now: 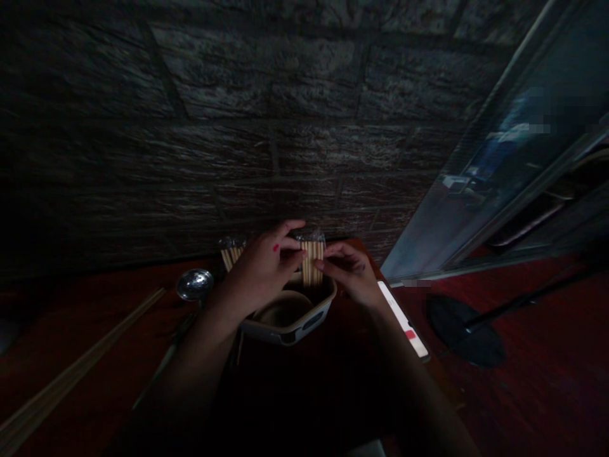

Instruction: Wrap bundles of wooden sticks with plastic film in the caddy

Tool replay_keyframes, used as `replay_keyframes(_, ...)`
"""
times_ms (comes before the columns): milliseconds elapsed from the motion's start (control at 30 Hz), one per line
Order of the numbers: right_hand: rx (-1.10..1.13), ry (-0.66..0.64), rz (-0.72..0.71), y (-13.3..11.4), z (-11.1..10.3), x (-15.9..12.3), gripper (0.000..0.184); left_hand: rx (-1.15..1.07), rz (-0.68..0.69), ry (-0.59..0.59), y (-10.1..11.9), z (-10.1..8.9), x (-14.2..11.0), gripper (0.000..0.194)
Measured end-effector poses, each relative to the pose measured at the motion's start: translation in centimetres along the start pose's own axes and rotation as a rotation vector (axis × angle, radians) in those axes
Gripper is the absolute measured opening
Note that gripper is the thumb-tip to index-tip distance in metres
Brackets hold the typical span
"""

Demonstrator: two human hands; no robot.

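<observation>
A row of pale wooden chopsticks [313, 265], with clear plastic showing at the top, stands upright at the back of a light-rimmed container [311, 325]. My left hand [264, 263] reaches over the container, thumb and fingers pinching the row's left edge. From the other side my right hand [353, 271] grips its right edge between thumb and fingers. More wrapped chopsticks [228, 259] stick up behind my left hand, which partly hides them. A round bowl-like shape [285, 308] sits inside the container; dim light blurs the detail there.
Left of my forearm lies a shiny metal ladle [194, 284]. Long thin sticks [80, 369] cross the dark wooden table [157, 270]. A lit phone [403, 320] rests by the right edge. Behind rises a stone wall [261, 76]; a round stand base [464, 330] is on the floor.
</observation>
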State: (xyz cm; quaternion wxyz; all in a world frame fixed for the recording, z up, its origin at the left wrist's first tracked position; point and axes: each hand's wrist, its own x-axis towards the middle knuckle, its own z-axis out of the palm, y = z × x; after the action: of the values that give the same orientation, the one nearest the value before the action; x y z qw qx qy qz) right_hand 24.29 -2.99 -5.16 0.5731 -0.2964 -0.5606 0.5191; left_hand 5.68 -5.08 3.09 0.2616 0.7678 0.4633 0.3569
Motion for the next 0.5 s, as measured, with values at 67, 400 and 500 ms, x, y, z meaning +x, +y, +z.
replay_keyframes(67,0.01,0.002,0.002,0.1,0.0,0.0,0.019,-0.006,0.002,-0.008,-0.1,0.0,0.1,0.043)
replay_keyframes(400,-0.008,0.004,-0.041,0.2,0.0,0.1,0.02,-0.125,0.001,-0.015,-0.3,0.8,0.2,0.047)
replay_keyframes(500,0.008,0.006,-0.055,0.1,0.1,0.1,0.021,-0.111,0.005,0.014,-0.4,1.2,0.3,0.049)
